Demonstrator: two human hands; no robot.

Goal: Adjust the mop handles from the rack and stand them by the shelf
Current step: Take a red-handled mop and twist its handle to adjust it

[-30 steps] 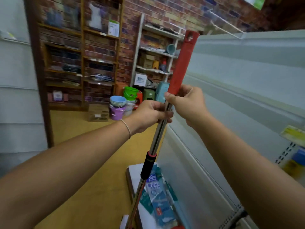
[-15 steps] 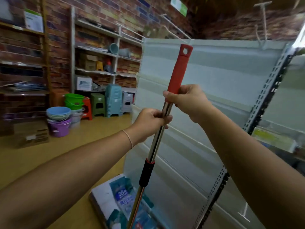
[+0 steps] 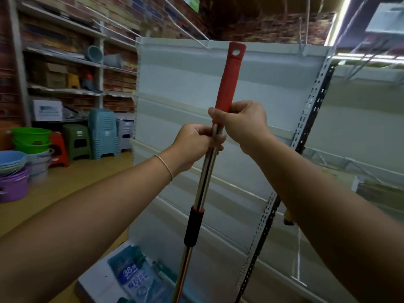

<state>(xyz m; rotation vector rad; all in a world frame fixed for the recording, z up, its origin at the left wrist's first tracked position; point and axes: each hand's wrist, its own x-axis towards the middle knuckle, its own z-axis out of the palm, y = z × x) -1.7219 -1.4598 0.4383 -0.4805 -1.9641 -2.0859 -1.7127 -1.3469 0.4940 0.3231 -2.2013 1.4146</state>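
I hold one mop handle (image 3: 204,184) nearly upright in front of me. It is a shiny steel pole with a red grip on top and a black locking collar lower down; its foot is out of frame. My right hand (image 3: 244,125) is wrapped round the bottom of the red grip. Just below it, my left hand (image 3: 194,145) grips the bare steel. The pale grey store shelf (image 3: 262,88) stands straight behind the handle.
Stacked plastic stools (image 3: 102,132) and stacked basins (image 3: 15,169) sit on the floor at the left. A white box with blue packs (image 3: 131,278) lies at the shelf's base. A perforated upright post (image 3: 306,132) runs down the shelf's right edge.
My view has swung to the right, so the grey shelf now fills the middle. Both hands keep the same hold on the handle.
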